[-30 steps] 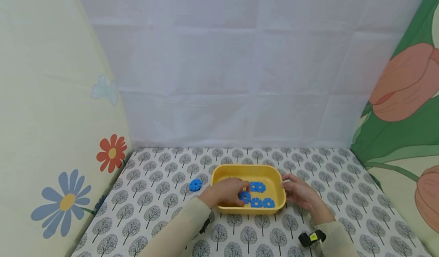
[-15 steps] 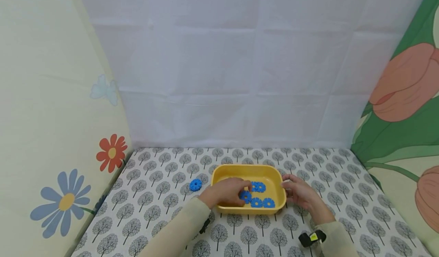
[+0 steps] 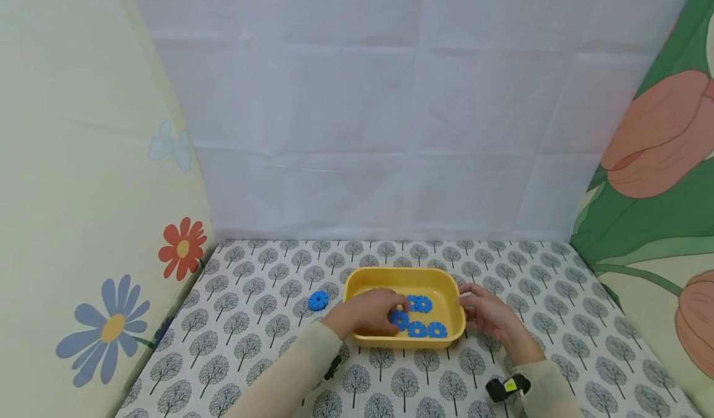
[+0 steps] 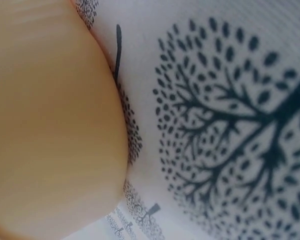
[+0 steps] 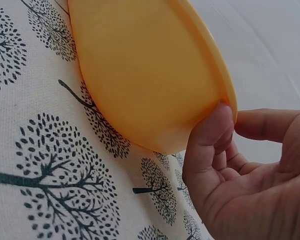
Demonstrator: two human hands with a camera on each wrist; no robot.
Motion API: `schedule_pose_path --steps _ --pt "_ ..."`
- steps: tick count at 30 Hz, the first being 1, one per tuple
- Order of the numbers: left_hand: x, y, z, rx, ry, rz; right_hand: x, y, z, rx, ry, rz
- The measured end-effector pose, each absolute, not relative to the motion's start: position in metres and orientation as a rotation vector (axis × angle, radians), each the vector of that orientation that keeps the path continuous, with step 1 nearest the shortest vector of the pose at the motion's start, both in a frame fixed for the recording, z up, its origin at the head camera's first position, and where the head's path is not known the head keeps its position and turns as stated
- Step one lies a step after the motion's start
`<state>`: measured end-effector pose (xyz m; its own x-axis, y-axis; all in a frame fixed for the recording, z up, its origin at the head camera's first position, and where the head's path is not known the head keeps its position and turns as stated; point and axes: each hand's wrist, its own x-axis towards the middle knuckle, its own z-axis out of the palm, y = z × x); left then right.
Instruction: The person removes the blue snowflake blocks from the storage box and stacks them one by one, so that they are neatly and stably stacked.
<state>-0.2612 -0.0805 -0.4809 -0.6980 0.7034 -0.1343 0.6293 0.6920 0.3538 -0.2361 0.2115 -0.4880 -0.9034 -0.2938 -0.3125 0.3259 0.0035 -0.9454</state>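
Note:
In the head view, my left hand (image 3: 375, 311) reaches over the left rim into a yellow tray (image 3: 442, 284). Its thumb and index finger close around a blue interlocking disc (image 3: 400, 320), whose face is tilted up. Several more blue interlocking discs (image 3: 437, 330) lie flat on the tray's floor, to the right of these fingers. My right hand (image 3: 489, 312) is at the tray's right end. The right wrist view shows its thumb and index finger pinching the yellow rim, with the other fingers curled below. The left wrist view has only the tray's outer wall (image 4: 55, 120), with the left hand out of sight.
One blue disc (image 3: 318, 301) lies outside the tray, on the tree-printed cloth (image 3: 251, 325) to its left. A white sheet (image 3: 357, 126) hangs behind the table. Flower-patterned panels stand at both sides.
The disc at my left fingertips has shifted very slightly to the right. Both hands and the tray otherwise stay in place.

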Motion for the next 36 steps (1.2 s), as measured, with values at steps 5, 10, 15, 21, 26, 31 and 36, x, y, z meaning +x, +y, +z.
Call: schedule_pose_path --steps 5,10,15,21,26,31,36 --pt "-0.263 -0.081 -0.482 1.072 2.644 0.408 -0.237 0.211 -0.487 0.042 1.87 -1.951" --pt "-0.263 -0.082 -0.481 1.077 2.644 0.394 -0.237 0.211 -0.487 0.049 1.869 -1.948" --pt "-0.262 -0.082 -0.48 1.068 2.647 0.394 -0.237 0.211 -0.487 0.032 1.865 -1.946" --pt "-0.262 -0.081 -0.477 1.051 2.662 0.399 -0.237 0.211 -0.487 0.028 1.858 -1.947" --pt "-0.262 -0.081 -0.476 1.044 2.676 0.424 -0.238 0.21 -0.486 0.056 1.867 -1.942" --pt "-0.262 -0.081 -0.472 1.026 2.675 0.48 -0.238 0.209 -0.487 0.08 1.891 -1.932" --pt "-0.26 -0.081 -0.468 0.985 2.665 0.561 -0.237 0.209 -0.487 0.088 1.906 -1.929"
